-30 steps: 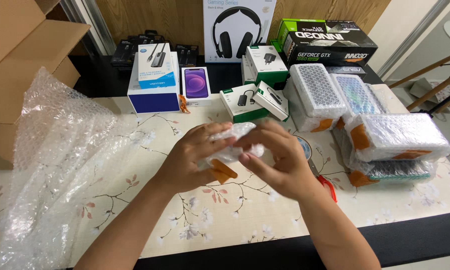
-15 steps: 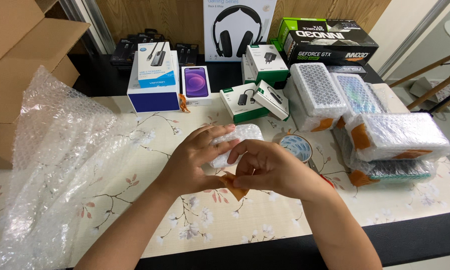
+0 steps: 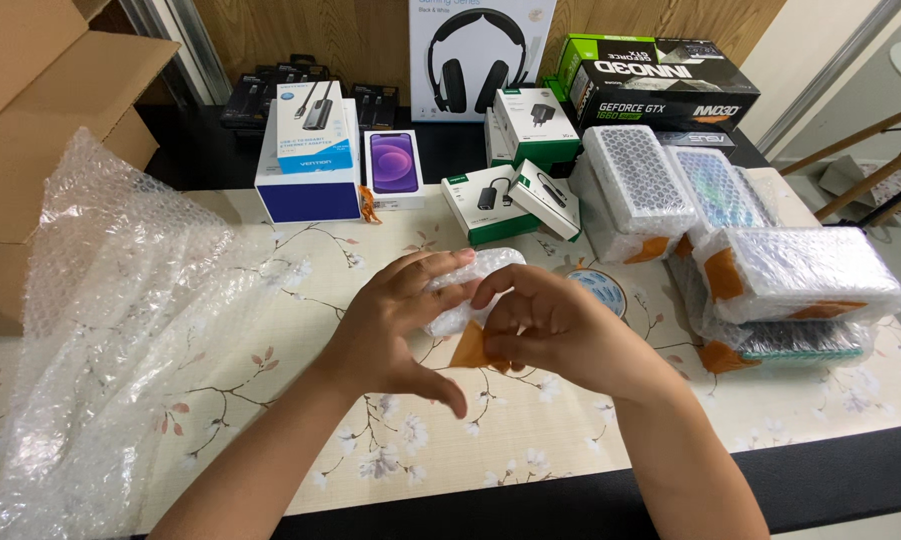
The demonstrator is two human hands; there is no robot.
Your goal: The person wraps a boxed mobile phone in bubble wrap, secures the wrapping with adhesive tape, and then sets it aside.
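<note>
Head cam, only view there is, looking down at a table with a flowery cover. Both hands meet in the middle over a small bubble-wrapped bundle. The left hand cups it from the left with the fingers curled over the top, thumb hanging down loose. The right hand is closed in on the bundle's lower right end, pinching a strip of brown tape that pokes out under it. The bundle sits just above the tabletop, held between the two hands, roughly dead centre.

Progress-wise, looks to me like this one is already wrapped and is at the taping stage; can't tell whether the tape is fully stuck down, since the fingers hide that end. To the right there's a stack of wrapped parcels with the same brown tape on the corners, so those look finished. Near the bundle, by the right hand, lies a roll of tape flat on the table.

Plenty seems left: a bunch of small white-and-green boxes, a phone box, a white-and-blue box and a headphones box at the back are all bare. A big sheet of bubble wrap is spread on the left, beside a cardboard carton.
</note>
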